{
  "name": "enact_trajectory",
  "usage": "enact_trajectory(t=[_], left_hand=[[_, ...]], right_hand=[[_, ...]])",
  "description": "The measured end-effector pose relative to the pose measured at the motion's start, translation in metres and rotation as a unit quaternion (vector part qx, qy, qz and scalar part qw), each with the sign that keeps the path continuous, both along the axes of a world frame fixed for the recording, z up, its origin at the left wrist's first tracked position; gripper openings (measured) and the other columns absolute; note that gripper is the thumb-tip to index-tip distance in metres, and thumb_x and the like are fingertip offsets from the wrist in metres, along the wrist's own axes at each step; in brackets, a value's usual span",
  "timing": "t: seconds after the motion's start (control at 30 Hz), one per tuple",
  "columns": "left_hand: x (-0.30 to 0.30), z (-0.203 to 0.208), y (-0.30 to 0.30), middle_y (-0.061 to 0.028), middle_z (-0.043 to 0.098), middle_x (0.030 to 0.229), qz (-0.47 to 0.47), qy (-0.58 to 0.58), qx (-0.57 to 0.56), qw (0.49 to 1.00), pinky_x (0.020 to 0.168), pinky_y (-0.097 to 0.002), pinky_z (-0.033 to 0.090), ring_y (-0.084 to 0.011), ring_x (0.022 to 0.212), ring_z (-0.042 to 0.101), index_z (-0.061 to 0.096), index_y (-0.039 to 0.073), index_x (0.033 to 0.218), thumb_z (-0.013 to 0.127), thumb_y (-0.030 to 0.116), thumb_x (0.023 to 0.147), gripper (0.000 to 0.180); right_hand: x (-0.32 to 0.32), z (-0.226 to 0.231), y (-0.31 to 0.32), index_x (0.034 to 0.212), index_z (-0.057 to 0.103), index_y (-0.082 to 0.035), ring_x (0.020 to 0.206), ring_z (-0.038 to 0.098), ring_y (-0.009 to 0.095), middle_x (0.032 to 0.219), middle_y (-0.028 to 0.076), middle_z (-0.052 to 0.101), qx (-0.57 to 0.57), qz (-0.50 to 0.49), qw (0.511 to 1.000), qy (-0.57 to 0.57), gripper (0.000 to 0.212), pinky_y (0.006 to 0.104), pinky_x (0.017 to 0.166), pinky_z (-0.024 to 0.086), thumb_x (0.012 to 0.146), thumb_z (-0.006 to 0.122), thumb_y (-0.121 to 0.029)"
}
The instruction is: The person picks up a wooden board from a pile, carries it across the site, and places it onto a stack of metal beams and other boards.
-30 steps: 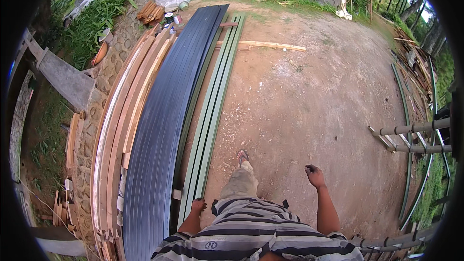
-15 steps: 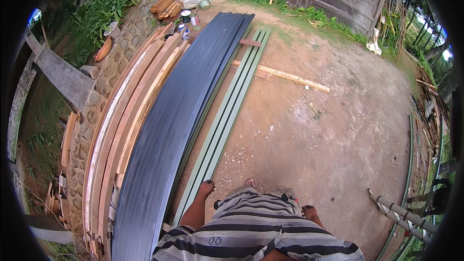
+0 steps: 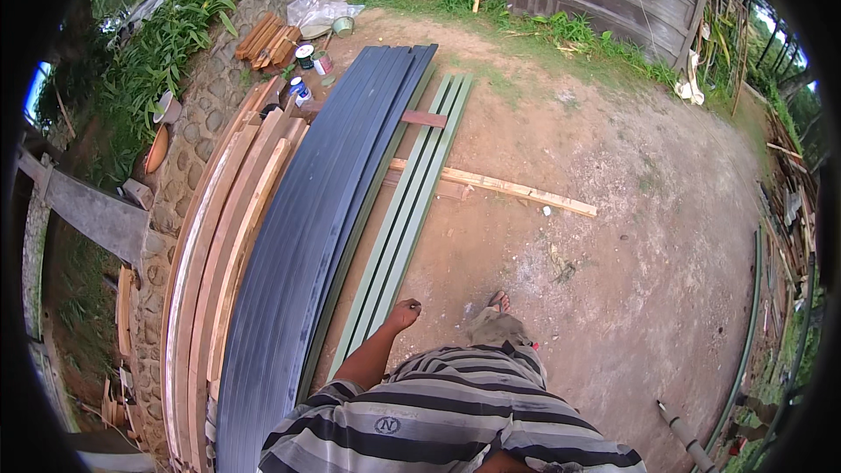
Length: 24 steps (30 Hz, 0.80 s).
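My left hand (image 3: 404, 314) hangs in front of my body with its fingers curled closed. A small dark spot shows at the fingers; whether it is a held thing is too small to tell. Just to its left lie long green-painted boards (image 3: 410, 197), side by side and apart from the hand. Beyond them is a long stack of dark blue-grey ribbed metal sheets (image 3: 307, 219). My right hand is out of sight. One sandalled foot (image 3: 500, 301) shows ahead of my striped shirt.
Long timber beams (image 3: 229, 236) lie between the sheets and a stone wall (image 3: 188, 153). Bare wood battens (image 3: 517, 190) and a short reddish piece (image 3: 424, 118) cross under the green boards. Paint cans (image 3: 305, 56) and stacked wood (image 3: 270, 39) sit far left; a pole (image 3: 688, 438) lies lower right.
I have stepped forward, and a foot now shows in front. My left hand has swung forward and right. The right hand has gone out of view.
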<state>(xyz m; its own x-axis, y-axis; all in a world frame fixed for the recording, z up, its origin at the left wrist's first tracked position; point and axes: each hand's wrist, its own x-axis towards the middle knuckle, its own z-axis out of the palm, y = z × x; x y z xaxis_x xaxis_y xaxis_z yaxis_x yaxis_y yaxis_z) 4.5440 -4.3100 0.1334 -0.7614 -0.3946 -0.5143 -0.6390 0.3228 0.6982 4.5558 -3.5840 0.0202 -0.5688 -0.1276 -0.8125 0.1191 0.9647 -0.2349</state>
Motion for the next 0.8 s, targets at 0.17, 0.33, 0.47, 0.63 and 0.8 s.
enact_trajectory(t=[0.17,0.33,0.47,0.63,0.8], left_hand=[[-0.007,-0.009,-0.036,-0.0145,0.072,0.086,0.018,-0.233,0.083,0.969,0.065,-0.0396,0.054,-0.0245,0.078,0.069,0.072,0.001,0.106,0.06,0.029,0.088,0.036],[-0.112,-0.002,-0.071,-0.0122,0.07,0.08,0.322,-0.136,0.148,0.925,0.046,-0.0349,0.045,-0.0203,0.057,0.063,0.067,0.003,0.093,0.057,0.025,0.092,0.024],[-0.209,-0.018,-0.098,-0.0128,0.07,0.084,0.366,-0.11,0.148,0.912,0.05,-0.0366,0.047,-0.0222,0.061,0.065,0.064,0.001,0.099,0.056,0.025,0.092,0.026],[-0.367,-0.05,-0.135,-0.0167,0.073,0.095,0.398,-0.146,0.179,0.888,0.061,-0.0423,0.056,-0.0286,0.077,0.072,0.065,0.0,0.113,0.052,0.022,0.092,0.033],[-0.534,-0.06,-0.211,-0.0187,0.07,0.116,0.121,-0.133,0.075,0.981,0.068,-0.0436,0.06,-0.0284,0.081,0.073,0.071,0.005,0.106,0.057,0.027,0.092,0.03]], right_hand=[[-0.291,0.129,-0.154,0.113,0.065,-0.008,0.069,0.068,0.02,0.09,0.007,0.07,-0.125,-0.391,0.912,0.015,0.028,0.0341,0.052,0.05,0.094,0.058,-0.028],[-0.576,0.168,-0.293,0.116,0.067,-0.001,0.074,0.069,0.018,0.095,0.01,0.073,-0.235,-0.156,0.945,0.163,0.037,0.0306,0.057,0.051,0.096,0.062,-0.031],[-0.738,0.192,-0.437,0.113,0.069,0.001,0.074,0.07,0.02,0.09,0.011,0.072,-0.32,-0.082,0.924,0.195,0.036,0.0305,0.061,0.052,0.096,0.062,-0.029],[-0.877,0.142,-0.508,0.113,0.069,0.001,0.07,0.07,0.019,0.089,0.011,0.072,-0.309,-0.027,0.94,0.142,0.035,0.0308,0.056,0.051,0.093,0.064,-0.028],[-0.944,0.224,-0.528,0.102,0.071,-0.004,0.068,0.071,0.021,0.085,0.01,0.073,-0.092,0.027,0.995,0.029,0.03,0.0373,0.058,0.054,0.092,0.064,-0.032]])
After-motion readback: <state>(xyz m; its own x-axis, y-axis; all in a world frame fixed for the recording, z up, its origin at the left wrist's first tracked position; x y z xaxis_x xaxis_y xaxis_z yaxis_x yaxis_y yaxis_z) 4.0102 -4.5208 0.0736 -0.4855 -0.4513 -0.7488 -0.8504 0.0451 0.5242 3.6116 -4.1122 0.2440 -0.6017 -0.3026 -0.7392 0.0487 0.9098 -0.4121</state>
